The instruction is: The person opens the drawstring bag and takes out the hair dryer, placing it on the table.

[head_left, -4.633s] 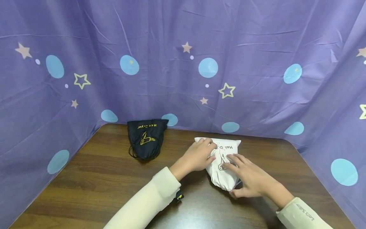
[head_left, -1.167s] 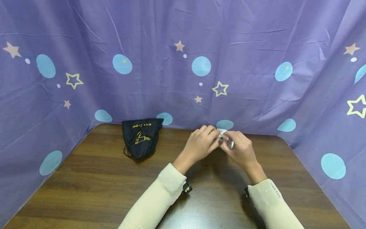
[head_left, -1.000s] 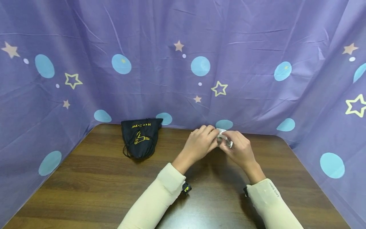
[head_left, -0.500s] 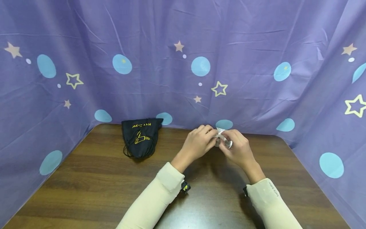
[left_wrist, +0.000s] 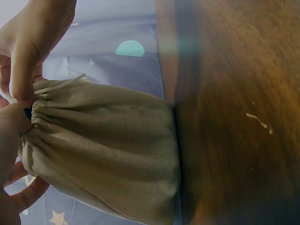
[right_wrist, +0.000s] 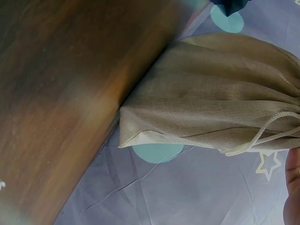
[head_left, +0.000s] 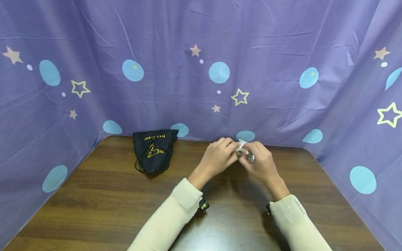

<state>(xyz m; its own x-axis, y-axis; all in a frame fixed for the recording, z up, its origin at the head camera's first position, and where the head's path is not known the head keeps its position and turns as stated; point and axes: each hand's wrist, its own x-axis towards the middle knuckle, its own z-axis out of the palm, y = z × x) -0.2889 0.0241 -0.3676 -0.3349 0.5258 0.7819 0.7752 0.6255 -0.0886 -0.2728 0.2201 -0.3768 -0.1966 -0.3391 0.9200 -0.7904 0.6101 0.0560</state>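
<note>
Drawstring bag (left_wrist: 108, 145) was held upright, its gathered mouth (left_wrist: 40, 123) pinched closely by left hand (head_left: 218, 155) and right hand (head_left: 260, 159), apparently for control.

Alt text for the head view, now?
The left hand and right hand pinch a white cloth bag, mostly hidden by them, near the far edge of a wooden table. A black drawstring bag with upside-down yellow lettering lies to their left; behind hangs a purple curtain with stars and pale-blue spots.

Drawstring pouch (left_wrist: 103, 145) was between the left hand (head_left: 217, 153) and right hand (head_left: 261, 161), table (head_left: 116, 205) under it, curtain (head_left: 176, 90) behind it, other bag (head_left: 154, 151) well off to its left.
</note>
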